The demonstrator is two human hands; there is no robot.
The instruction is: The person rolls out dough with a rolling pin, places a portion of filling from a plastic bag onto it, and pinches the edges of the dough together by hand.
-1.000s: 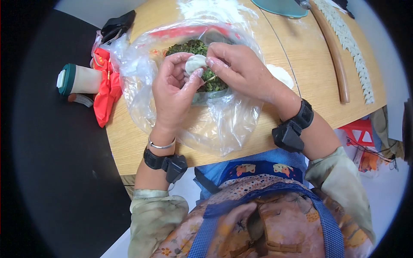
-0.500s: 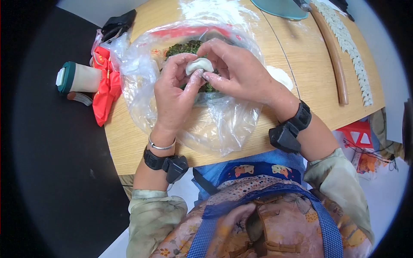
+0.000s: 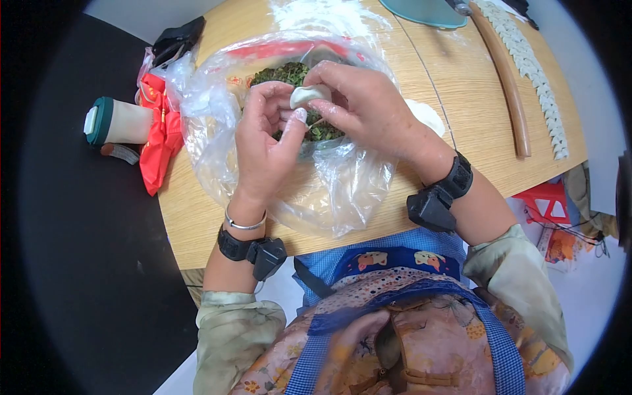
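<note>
A small folded white dumpling [image 3: 309, 96] is pinched between the thumb and fingers of my right hand [image 3: 372, 105], above the chopped green filling [image 3: 284, 74]. My left hand [image 3: 266, 135] is cupped just to the left of it, with its floury thumb apart from its fingers. Those fingers lie close to the dumpling's left edge; whether they touch it I cannot tell. Beneath both hands, a clear plastic bag [image 3: 349, 191] spreads around the filling, whose container is mostly hidden. A round white dough wrapper [image 3: 426, 117] lies on the table, partly behind my right wrist.
A wooden rolling pin [image 3: 505, 82] lies at the right beside a long row of overlapping white dough pieces [image 3: 536, 76]. White flour [image 3: 322, 18] covers the far table, near a teal board [image 3: 428, 12]. At the left are a red bag [image 3: 155, 131] and a green-lidded cup [image 3: 122, 121].
My left thumb has come away from the dumpling and the left fingers have opened. The dumpling has moved slightly up and right, in my right hand.
</note>
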